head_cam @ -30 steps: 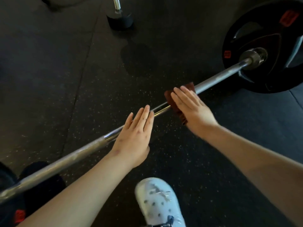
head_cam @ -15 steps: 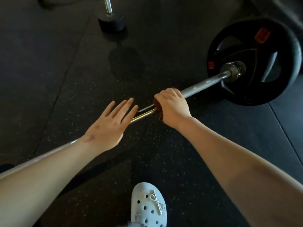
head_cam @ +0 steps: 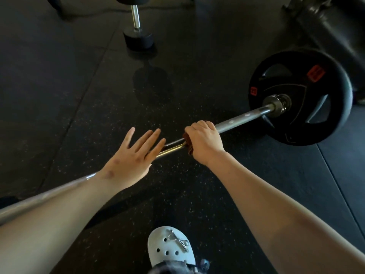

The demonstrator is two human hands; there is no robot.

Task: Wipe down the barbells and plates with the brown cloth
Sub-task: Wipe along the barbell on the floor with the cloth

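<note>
A silver barbell (head_cam: 240, 118) lies slantwise across the dark gym floor, running from lower left to a black plate (head_cam: 333, 107) with red labels at the right. My right hand (head_cam: 204, 140) grips the bar near its middle, with the brown cloth (head_cam: 187, 143) wrapped under the fingers; only a dark red edge of the cloth shows. My left hand (head_cam: 129, 158) lies flat with straight, spread fingers over the bar just left of the cloth. My left forearm hides much of the bar's lower left stretch.
A dumbbell (head_cam: 137, 34) with a chrome handle stands on end at the top centre. Dark gym equipment (head_cam: 325, 26) fills the top right corner behind the plate. My white clog (head_cam: 170, 248) is at the bottom centre.
My right hand went from lying flat on the cloth to curling round the cloth and bar. The left hand stayed flat on the bar. The view shifted, bringing the whole plate into sight.
</note>
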